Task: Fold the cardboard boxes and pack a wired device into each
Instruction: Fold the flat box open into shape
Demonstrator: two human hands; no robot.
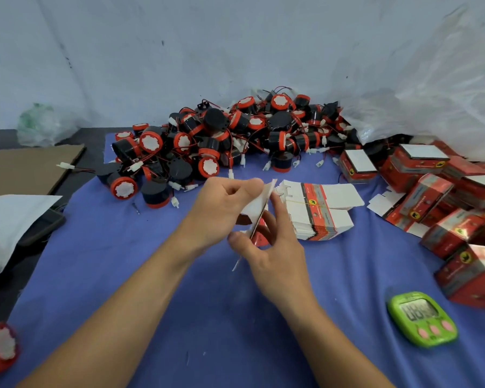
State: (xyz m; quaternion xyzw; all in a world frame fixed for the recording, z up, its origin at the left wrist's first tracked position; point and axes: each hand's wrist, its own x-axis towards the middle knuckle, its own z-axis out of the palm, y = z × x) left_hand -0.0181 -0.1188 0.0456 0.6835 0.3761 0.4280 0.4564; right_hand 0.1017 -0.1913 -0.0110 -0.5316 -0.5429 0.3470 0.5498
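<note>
Both hands hold one flat, unfolded red-and-white cardboard box (256, 208) edge-on above the blue cloth. My left hand (221, 208) pinches its upper white flap. My right hand (266, 253) grips its lower edge with thumb and fingers. Just right of the hands lies a rubber-banded stack of flat boxes (319, 211). Behind them is a big heap of black-and-red round wired devices (221, 141) with white connectors. Folded red boxes (445, 197) are piled at the right.
A green digital timer (422, 317) lies on the blue cloth (151, 275) at the lower right. One loose device (0, 347) sits at the lower left edge. A white bag (9, 228) and brown cardboard sheet (25, 166) lie left; clear plastic wrap (431, 102) rises at the back right.
</note>
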